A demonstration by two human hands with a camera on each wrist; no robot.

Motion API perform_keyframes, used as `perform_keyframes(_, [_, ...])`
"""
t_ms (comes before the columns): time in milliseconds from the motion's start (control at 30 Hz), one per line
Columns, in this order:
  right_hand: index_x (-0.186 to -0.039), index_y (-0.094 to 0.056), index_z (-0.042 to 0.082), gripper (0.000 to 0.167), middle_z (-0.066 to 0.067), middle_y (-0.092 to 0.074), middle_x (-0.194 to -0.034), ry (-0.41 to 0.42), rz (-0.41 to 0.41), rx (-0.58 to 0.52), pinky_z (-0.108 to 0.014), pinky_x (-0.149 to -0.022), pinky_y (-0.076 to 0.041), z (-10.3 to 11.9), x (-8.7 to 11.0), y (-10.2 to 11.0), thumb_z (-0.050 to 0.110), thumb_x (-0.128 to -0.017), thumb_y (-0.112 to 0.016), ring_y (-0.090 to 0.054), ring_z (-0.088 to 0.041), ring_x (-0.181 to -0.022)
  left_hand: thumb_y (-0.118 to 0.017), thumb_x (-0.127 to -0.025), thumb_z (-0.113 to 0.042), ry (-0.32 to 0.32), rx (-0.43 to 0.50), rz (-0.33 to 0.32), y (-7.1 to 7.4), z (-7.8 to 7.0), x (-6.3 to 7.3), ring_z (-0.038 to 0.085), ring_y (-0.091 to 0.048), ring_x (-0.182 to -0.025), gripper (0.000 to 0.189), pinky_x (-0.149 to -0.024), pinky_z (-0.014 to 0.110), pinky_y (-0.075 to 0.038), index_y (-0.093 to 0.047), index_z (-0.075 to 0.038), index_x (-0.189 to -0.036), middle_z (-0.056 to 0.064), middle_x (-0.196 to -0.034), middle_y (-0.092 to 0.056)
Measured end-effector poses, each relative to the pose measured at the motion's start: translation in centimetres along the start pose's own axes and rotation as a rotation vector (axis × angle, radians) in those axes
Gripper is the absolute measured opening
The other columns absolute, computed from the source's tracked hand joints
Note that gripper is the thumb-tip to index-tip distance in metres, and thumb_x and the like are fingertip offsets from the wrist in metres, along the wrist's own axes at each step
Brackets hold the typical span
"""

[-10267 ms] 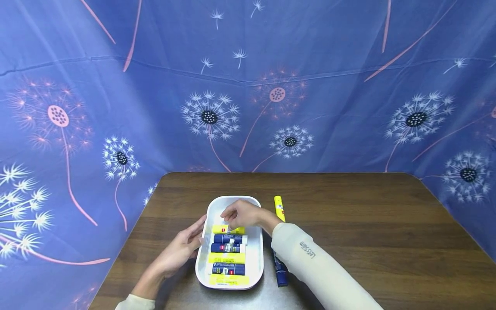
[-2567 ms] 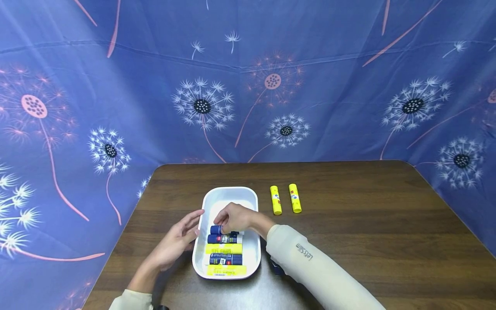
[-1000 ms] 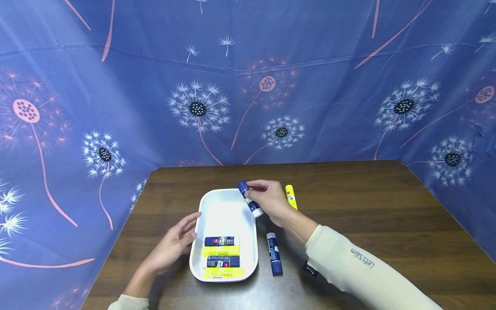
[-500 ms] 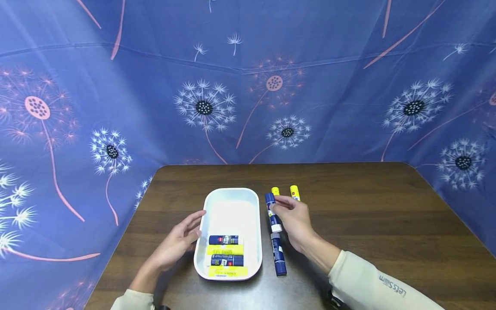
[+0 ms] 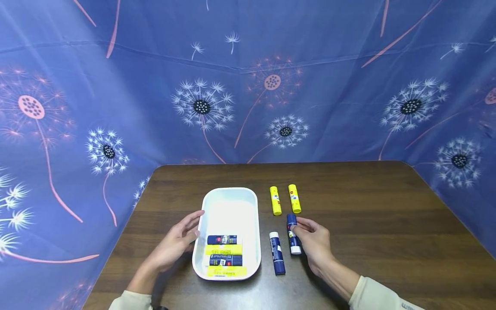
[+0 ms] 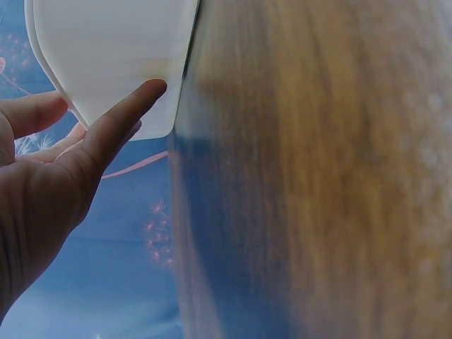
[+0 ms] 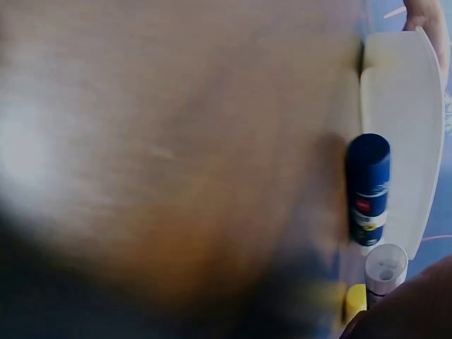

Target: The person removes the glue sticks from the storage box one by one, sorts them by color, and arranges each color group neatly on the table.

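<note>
My right hand (image 5: 319, 247) pinches a dark blue glue stick (image 5: 292, 234) between thumb and fingers, its white end toward me, right of another blue glue stick (image 5: 277, 254) on the table. In the right wrist view the held stick's pale end (image 7: 385, 272) shows beside my fingers. The fingers of my left hand (image 5: 172, 245) rest extended along the left side of the white tray (image 5: 253, 215); in the left wrist view they touch the tray wall (image 6: 120, 63). A blue (image 5: 222, 240), a yellow (image 5: 224, 249), another blue (image 5: 226, 260) and another yellow glue stick (image 5: 226, 271) lie crosswise in the tray's near half.
Behind the blue sticks, two yellow glue sticks, one left (image 5: 275, 200) and one right (image 5: 294, 199), lie side by side on the brown wooden table (image 5: 368, 206). A blue dandelion-patterned cloth (image 5: 329, 86) hangs beyond the table's far edge.
Over about ten seconds a yellow and a blue glue stick left the tray for the right side. In the last second my right hand carried the blue one rightward; my left hand stayed by the tray.
</note>
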State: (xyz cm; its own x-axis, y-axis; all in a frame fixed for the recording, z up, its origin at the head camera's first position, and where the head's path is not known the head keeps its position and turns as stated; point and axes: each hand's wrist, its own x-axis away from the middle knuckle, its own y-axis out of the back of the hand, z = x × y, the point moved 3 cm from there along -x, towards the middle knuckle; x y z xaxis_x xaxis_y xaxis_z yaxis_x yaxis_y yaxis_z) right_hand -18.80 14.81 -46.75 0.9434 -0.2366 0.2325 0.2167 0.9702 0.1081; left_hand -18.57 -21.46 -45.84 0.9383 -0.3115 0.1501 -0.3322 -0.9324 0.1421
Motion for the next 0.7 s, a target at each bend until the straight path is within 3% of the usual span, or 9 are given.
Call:
perform_keyframes(200, [-0.133, -0.061, -0.009, 0.043, -0.022, -0.069, -0.121, -0.013, -0.002, 0.04, -0.012, -0.074, -0.054, -1.2, 0.5, 0.8, 0.003, -0.092, -0.068, -0.064, -0.001, -0.088, -0.043, -0.108, -0.006, 0.01, 0.006, -0.002, 0.0, -0.2, 0.2, 0.051, -0.035, -0.15, 0.057, -0.102, 0.057, -0.056, -0.024, -0.007, -0.162, 0.028, -0.169, -0.021])
perform_keyframes(433, [-0.132, -0.062, -0.009, 0.043, -0.025, -0.07, -0.121, 0.052, 0.019, 0.128, -0.011, -0.075, -0.053, -1.7, 1.2, 1.0, 0.002, -0.091, -0.069, -0.064, 0.0, -0.089, -0.043, -0.109, -0.007, 0.001, 0.003, 0.013, 0.0, -0.1, 0.2, 0.051, -0.034, -0.15, 0.057, -0.102, 0.056, -0.056, -0.023, -0.007, -0.162, 0.028, -0.169, -0.019])
perform_keyframes(700, [-0.128, -0.066, -0.006, 0.039, -0.021, -0.073, -0.115, 0.096, -0.013, 0.239, -0.014, -0.072, -0.052, -1.8, 2.0, 1.0, 0.004, -0.091, -0.071, -0.063, -0.005, -0.091, -0.044, -0.108, -0.005, 0.012, 0.012, 0.0, -0.2, 0.0, 0.2, 0.05, -0.037, -0.149, 0.057, -0.101, 0.056, -0.056, -0.025, -0.008, -0.162, 0.028, -0.169, -0.024])
